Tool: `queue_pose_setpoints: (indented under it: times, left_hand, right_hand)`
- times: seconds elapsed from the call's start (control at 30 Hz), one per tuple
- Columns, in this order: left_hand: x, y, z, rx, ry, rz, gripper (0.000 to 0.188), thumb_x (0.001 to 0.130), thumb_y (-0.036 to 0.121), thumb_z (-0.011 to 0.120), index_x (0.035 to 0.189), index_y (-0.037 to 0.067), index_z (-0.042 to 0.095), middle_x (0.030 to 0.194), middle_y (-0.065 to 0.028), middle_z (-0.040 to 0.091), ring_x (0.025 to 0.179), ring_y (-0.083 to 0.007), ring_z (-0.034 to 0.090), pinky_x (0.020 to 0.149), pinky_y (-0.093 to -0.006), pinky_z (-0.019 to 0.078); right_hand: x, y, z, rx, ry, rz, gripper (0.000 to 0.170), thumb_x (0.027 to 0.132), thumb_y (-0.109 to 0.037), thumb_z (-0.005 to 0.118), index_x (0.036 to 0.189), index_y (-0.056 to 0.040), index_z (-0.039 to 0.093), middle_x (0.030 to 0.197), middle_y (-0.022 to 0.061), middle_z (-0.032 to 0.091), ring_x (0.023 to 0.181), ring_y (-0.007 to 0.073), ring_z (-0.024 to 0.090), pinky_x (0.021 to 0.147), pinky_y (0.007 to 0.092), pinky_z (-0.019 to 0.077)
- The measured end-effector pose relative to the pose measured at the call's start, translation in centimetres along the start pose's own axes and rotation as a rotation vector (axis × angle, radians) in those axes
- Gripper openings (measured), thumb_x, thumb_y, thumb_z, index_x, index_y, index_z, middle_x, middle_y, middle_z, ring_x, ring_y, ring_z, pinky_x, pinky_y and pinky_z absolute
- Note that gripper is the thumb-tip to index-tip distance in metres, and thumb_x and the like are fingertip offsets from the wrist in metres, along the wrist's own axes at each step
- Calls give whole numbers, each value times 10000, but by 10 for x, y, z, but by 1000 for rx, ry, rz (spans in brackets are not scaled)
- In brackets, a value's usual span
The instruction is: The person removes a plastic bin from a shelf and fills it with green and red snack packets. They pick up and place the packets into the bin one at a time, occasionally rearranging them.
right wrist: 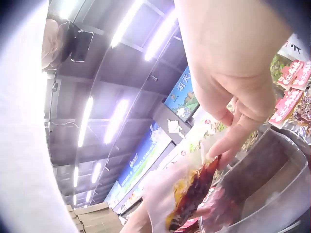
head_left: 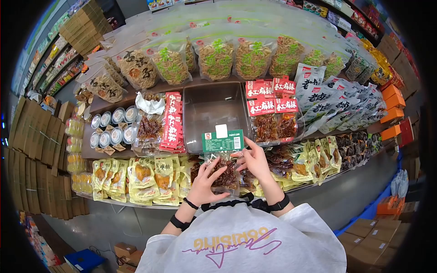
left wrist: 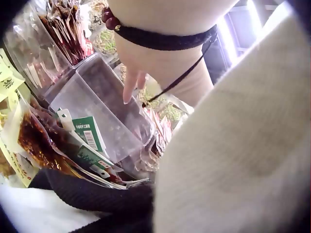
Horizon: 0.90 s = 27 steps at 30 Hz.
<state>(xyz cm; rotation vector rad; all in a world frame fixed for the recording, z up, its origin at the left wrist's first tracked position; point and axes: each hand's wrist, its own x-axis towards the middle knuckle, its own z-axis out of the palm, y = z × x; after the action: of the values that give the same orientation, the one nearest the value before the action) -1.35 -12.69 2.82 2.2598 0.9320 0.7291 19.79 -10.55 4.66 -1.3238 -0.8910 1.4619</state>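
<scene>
At the near side of a see-through bin [head_left: 214, 109], between two hands, a clear packet [head_left: 230, 179] with its top end toward the bin. Shows glossy, dark reddish-brown pieces through the film. Has a green card [head_left: 223, 143] across the top, with small pale print, a barcode and a white hang tab [head_left: 221, 130]. Over the front of the packet, a left hand [head_left: 205, 182], fingers spread apart; cannot tell a grip from a light rest. At the packet's right edge, a right hand [head_left: 255, 164], fingertips pinched onto it.

Inside the bin, a brownish-grey floor on view. Directly right of the bin, a transparent container [head_left: 299, 132] holding red-topped packets [head_left: 275, 107] of brown pieces. Directly left, a stack of red cards [head_left: 173, 123] on similar packets. Farther left, round lidded tubs [head_left: 116, 135]. In front of the bin, to both sides, yellow packets [head_left: 154, 175]. Behind the bin, zip bags [head_left: 216, 61] with green lettering. Farther right, grey-and-white pouches [head_left: 339, 100].
</scene>
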Motion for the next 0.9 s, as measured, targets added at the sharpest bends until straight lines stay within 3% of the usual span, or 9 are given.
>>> queue_pose_setpoints:
  times: [0.1,0.17,0.23,0.3,0.4,0.5,0.57,0.7,0.9]
  left_hand:
    - [3,1,-5,-33,16,-13,815,577,360,796,1294,148,472,1424,-152,317,1206,-401,368,989,-472,372]
    - [8,-2,-3,10,58,27,739,697,365,720,1326,112,426,1403,-142,354,1184,-370,416,967,-447,408]
    - [19,-6,11,-935,326,-314,703,841,522,522,1363,80,360,1384,-143,382,1166,-326,459,917,-421,457]
    - [35,-26,11,-1168,410,-453,751,896,647,216,1365,73,336,1305,-160,464,1115,-318,531,801,-439,540]
    - [65,-51,-4,-1433,369,-564,796,884,673,147,1360,57,308,1263,-180,496,1018,-372,591,783,-455,549]
    - [65,-84,1,-1530,375,-999,680,939,551,283,1376,31,264,1261,-252,472,979,-378,608,830,-409,535]
    - [46,-95,4,-1479,375,-990,637,949,499,325,1375,28,270,1241,-262,486,968,-369,614,832,-406,532]
    - [-2,-90,-15,-1246,346,-877,500,965,378,405,1334,45,349,1104,-235,590,924,-303,643,770,-355,548]
    - [-62,-112,-9,-866,302,-1073,375,957,281,452,1243,38,461,968,-157,651,841,-213,654,696,-297,533]
  right_hand:
    - [10,6,-2,74,-42,-16,470,954,-87,412,1387,22,264,970,184,652,613,138,611,542,262,556]
    - [10,1,0,99,-138,-40,475,965,-123,420,1388,27,266,1106,200,607,811,193,644,686,305,568]
    - [12,-3,12,318,-324,-91,462,976,-163,411,1386,15,293,1246,201,522,1076,256,571,867,357,514]
    - [27,3,21,8,-392,-357,379,974,-157,401,1307,22,435,1324,174,470,1216,283,470,964,355,433]
    - [53,-10,31,-606,-260,-720,341,920,-90,446,1242,1,510,1306,184,483,1148,317,520,937,375,443]
    - [87,2,30,-1001,-126,-774,345,837,-48,482,1170,-37,572,1235,182,531,1068,347,544,914,421,443]
    - [102,-2,27,-1201,-355,-343,326,800,-55,496,1107,-49,605,1160,153,583,1034,349,550,890,443,451]
    - [144,12,25,-1322,-195,-483,314,780,-59,506,1071,-74,625,1074,130,616,1035,352,552,871,437,471]
    - [208,57,38,-1527,-422,-96,576,735,-97,597,1294,-114,457,1337,128,417,1248,334,386,956,590,378]
